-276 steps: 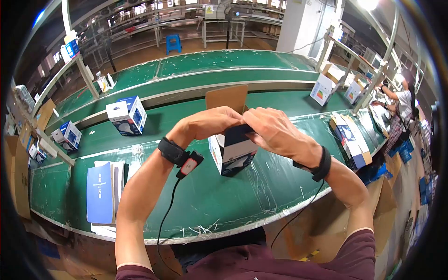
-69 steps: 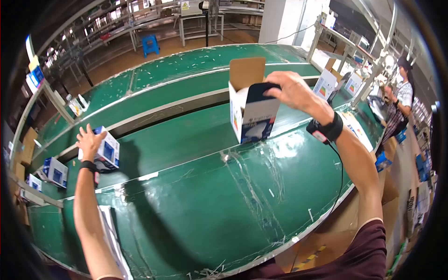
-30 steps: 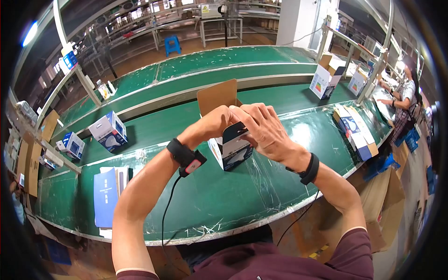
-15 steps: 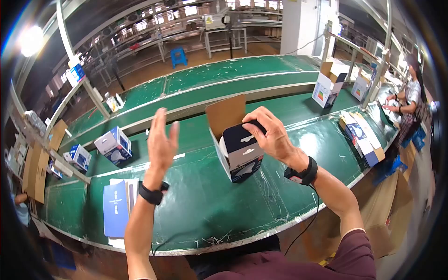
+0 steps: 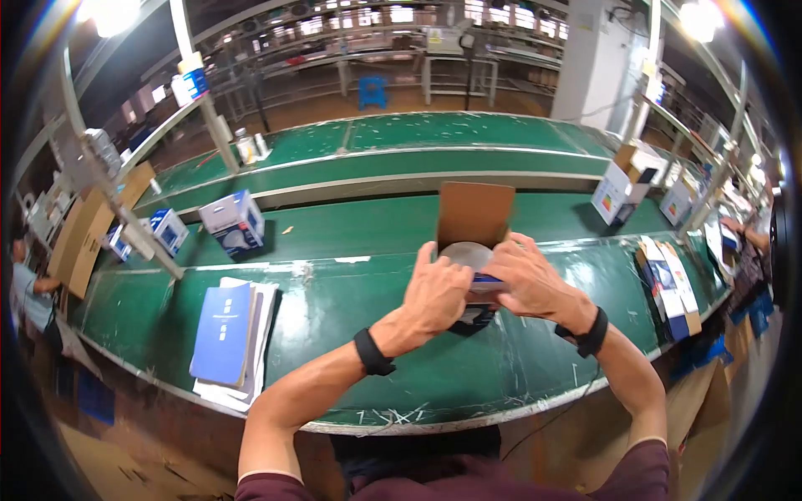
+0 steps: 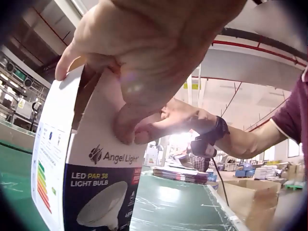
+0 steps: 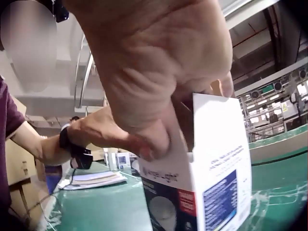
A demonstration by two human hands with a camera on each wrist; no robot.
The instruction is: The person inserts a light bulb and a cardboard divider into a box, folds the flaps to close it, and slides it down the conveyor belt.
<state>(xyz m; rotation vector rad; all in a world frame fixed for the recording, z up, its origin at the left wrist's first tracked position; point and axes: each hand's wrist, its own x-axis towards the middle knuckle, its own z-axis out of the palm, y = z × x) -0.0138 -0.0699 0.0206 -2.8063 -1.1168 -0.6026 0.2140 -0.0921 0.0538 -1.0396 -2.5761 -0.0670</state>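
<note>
A long green counter point(image 5: 334, 321) crosses the room, its surface marked by scuffs and shiny streaks, with white scraps point(image 5: 388, 416) along the near edge. An upright box point(image 6: 94, 173), printed "Angel Light", stands at the middle of the counter, its brown flap point(image 5: 478, 213) raised on the far side and something pale and round showing in its mouth. Both hands grip its top: the left hand point(image 5: 436, 296) on the left side, the right hand point(image 5: 533, 280) on the right, thumbs pressed to the near face.

To the left lies a blue booklet point(image 5: 223, 334) on papers point(image 5: 261, 330); farther off is a white-and-blue carton point(image 5: 234, 224). On the right are an open carton point(image 5: 614, 196) and, nearer, flat cardboard pieces point(image 5: 668, 288).

Beyond a metal rail point(image 5: 376, 185) runs another green strip point(image 5: 401, 134), with a bottle point(image 5: 245, 148) at its left end. The far room holds a blue stool point(image 5: 373, 92), racks and a white pillar point(image 5: 587, 67). Bright lamps point(image 5: 700, 20) shine overhead. People show partly at the left and right edges.
</note>
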